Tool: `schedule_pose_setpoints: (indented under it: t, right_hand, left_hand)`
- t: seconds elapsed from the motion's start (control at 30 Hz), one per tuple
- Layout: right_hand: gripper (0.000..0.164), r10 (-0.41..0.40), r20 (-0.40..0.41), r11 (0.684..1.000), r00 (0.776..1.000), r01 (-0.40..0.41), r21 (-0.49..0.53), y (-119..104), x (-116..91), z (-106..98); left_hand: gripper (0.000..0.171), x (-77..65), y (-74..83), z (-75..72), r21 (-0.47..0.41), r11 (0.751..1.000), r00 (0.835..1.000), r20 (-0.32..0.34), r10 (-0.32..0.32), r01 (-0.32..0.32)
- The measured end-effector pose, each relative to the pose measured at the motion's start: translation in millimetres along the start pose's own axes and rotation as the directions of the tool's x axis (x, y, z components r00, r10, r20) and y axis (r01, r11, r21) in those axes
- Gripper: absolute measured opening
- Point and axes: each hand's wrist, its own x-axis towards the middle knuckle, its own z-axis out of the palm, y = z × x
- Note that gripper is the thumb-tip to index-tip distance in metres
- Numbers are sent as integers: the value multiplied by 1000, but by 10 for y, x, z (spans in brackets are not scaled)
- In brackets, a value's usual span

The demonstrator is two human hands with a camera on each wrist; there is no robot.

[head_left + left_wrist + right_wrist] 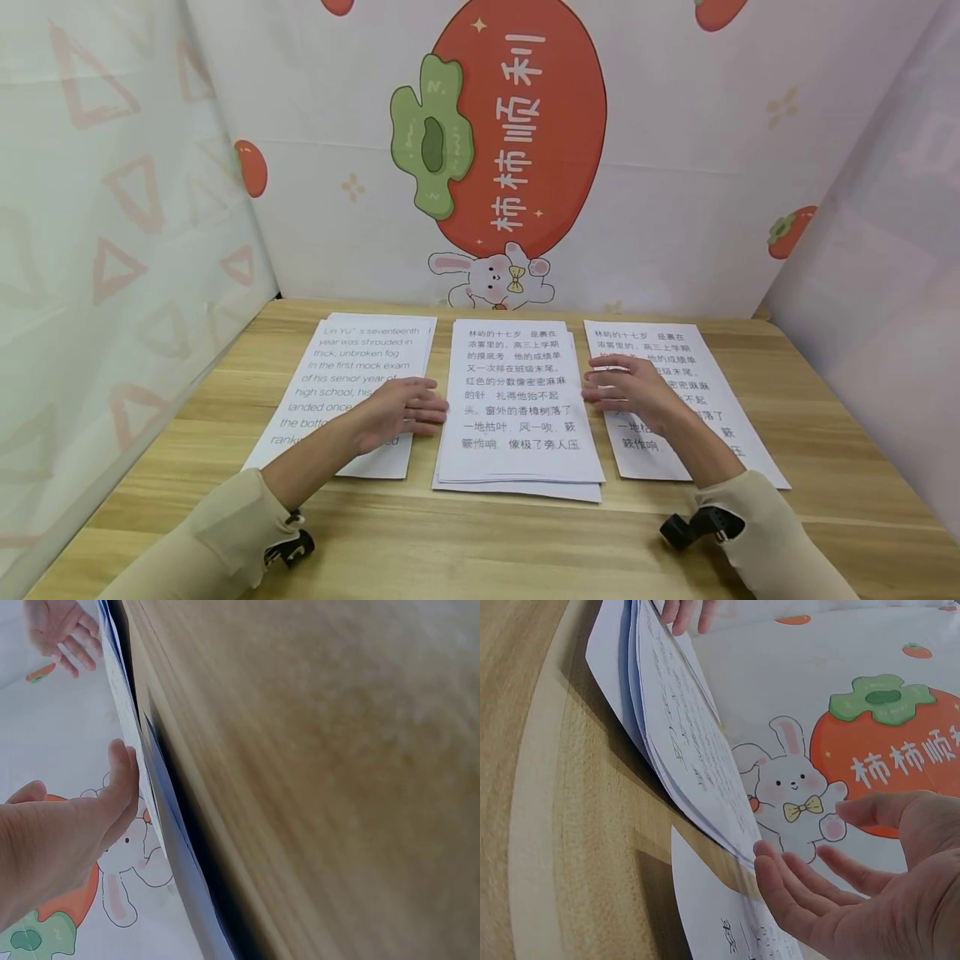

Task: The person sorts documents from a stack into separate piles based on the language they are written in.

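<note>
Three groups of white printed paper lie side by side on the wooden table. The left sheets (367,354) carry English text; the middle stack (517,408) and the right paper (697,425) carry Chinese characters. My left hand (393,414) is over the left sheets, its fingers extended toward the middle stack's left edge. Over the right paper, my right hand (633,390) has its fingertips near the middle stack's right edge. Neither hand holds anything. In the right wrist view, the middle stack (679,735) shows several layers, and the right hand (855,892) has relaxed, spread fingers.
Wooden tabletop (480,550) runs in front of the papers. Behind them stands a white backdrop (322,225) printed with a large red persimmon and a rabbit. Pale curtains (112,250) enclose the sides. A small black device (701,525) is strapped to each wrist.
</note>
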Motion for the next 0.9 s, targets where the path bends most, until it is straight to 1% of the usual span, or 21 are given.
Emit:
schedule_pose_setpoints:
  t: [0.13,0.3,0.4,0.5,0.67,0.9]
  right_hand:
    - [54,1,-5,1000,1000,-1,-6,35,9,13]
    - [55,33,-19,999,999,-33,-40,52,24,33]
    - [55,44,-22,998,999,-45,-47,22,27,40]
    - [56,48,-21,998,999,-49,-30,-14,30,43]
    - [56,65,-15,998,998,-65,4,-21,7,37]
    - [56,49,-26,999,998,-48,19,11,-1,37]
  left_hand:
    - [49,-3,-16,0,-5,1000,1000,-6,8,-8]
    - [49,-6,-22,-3,-5,1000,1000,-23,15,-15]
    - [50,-5,-5,-1,4,1000,1000,-13,18,-18]
    - [50,-5,11,-1,13,1000,1000,0,22,-22]
    - [51,-11,18,-3,12,1000,1000,-1,14,-14]
    - [50,-7,16,2,14,1000,1000,3,2,-2]
